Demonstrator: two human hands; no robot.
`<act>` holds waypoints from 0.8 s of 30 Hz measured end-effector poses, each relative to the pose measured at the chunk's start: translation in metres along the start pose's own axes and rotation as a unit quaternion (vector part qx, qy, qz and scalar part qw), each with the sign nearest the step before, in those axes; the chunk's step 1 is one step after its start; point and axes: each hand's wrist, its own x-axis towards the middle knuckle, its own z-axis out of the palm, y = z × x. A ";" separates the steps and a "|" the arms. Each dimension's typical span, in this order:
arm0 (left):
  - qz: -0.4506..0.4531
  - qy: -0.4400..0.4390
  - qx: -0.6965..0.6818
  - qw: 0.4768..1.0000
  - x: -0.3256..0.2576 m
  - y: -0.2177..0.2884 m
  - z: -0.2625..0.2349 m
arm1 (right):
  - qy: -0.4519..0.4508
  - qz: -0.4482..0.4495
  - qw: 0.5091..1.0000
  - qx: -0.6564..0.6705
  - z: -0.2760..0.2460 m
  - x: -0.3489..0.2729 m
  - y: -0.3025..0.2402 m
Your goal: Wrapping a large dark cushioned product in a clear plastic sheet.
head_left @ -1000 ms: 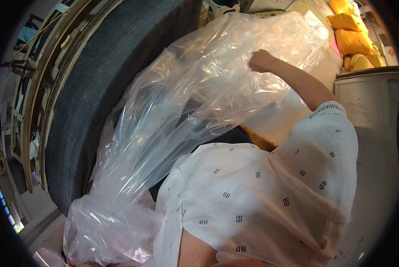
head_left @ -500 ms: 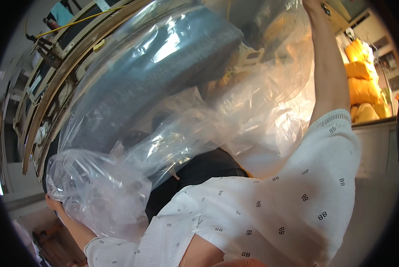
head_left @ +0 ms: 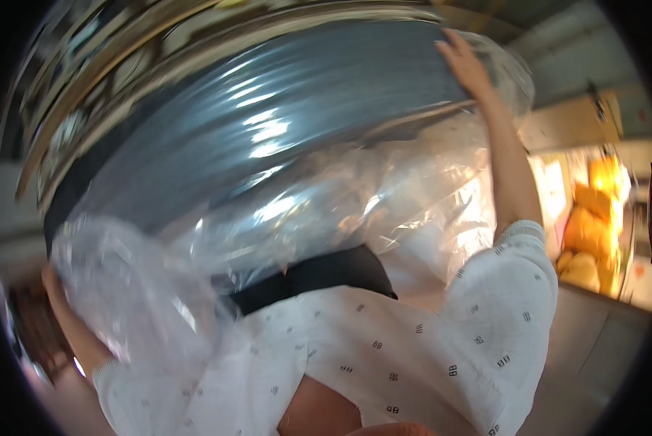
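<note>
A broad dark grey slab-like piece [head_left: 384,69] lies across in front of me under a big clear plastic sheet or bag [head_left: 282,207]. My right hand [head_left: 465,64] rests at the far right end of the grey piece, its fingers apart and stretched out over the plastic. Far to the left, my left hand [head_left: 48,277] is at the edge of a bunched, puffed-up part of the plastic [head_left: 133,269]. Its fingers are hidden and blurred, so its grip does not show. The plastic spreads down against my white printed shirt.
Long curved-looking wooden rails [head_left: 71,109] run along the far left behind the grey piece. Stacked yellow-orange bundles [head_left: 591,229] stand on the right in bright light. A brown wooden item [head_left: 39,327] is at the lower left.
My right hand has come down from the upper edge onto the end of the grey piece. The plastic now lies stretched flatter over it. My left hand has shifted slightly left and up.
</note>
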 end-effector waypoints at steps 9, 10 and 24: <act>0.120 0.398 0.039 0.909 -0.031 0.140 0.166 | 0.030 -0.093 0.980 -0.174 -0.018 0.016 -0.082; 0.125 0.411 0.023 0.903 -0.036 0.150 0.174 | -0.068 -0.070 0.988 0.116 -0.015 0.000 -0.109; 0.133 0.423 -0.160 0.882 -0.087 0.147 0.176 | -0.438 -0.118 0.837 0.307 0.042 -0.233 -0.374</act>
